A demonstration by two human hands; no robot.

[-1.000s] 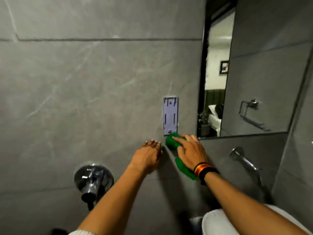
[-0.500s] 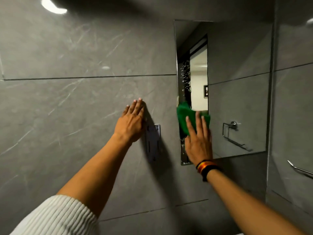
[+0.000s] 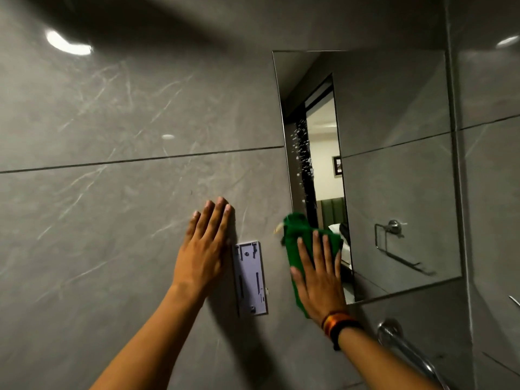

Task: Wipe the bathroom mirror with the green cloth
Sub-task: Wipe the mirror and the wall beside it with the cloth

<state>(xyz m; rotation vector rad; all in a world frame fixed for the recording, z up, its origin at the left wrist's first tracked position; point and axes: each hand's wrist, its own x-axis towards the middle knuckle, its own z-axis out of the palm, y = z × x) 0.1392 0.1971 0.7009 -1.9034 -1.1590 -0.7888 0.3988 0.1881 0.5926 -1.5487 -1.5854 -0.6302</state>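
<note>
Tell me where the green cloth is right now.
In the head view, the green cloth sits right of centre, pressed flat under the right hand against the mirror's lower left edge, just right of the white wall bracket.

Grey marble-veined wall tiles (image 3: 112, 108) with dark grout lines; pale rectangular plastic mounting plate (image 3: 250, 280); bright ceiling-light reflection (image 3: 67, 45) upper left

Location type: bathroom, likely attached to a bedroom. Evidence: large grey stone-look wall tiles (image 3: 126, 108) with dark grout lines cover every surface. A frameless mirror (image 3: 394, 122) is mounted at 2 o'clock. Its reflection shows a chrome towel ring (image 3: 389, 235) and a doorway onto a bed with a green headboard. A chrome spout (image 3: 405, 347) projects from the wall at 5 o'clock.
</note>
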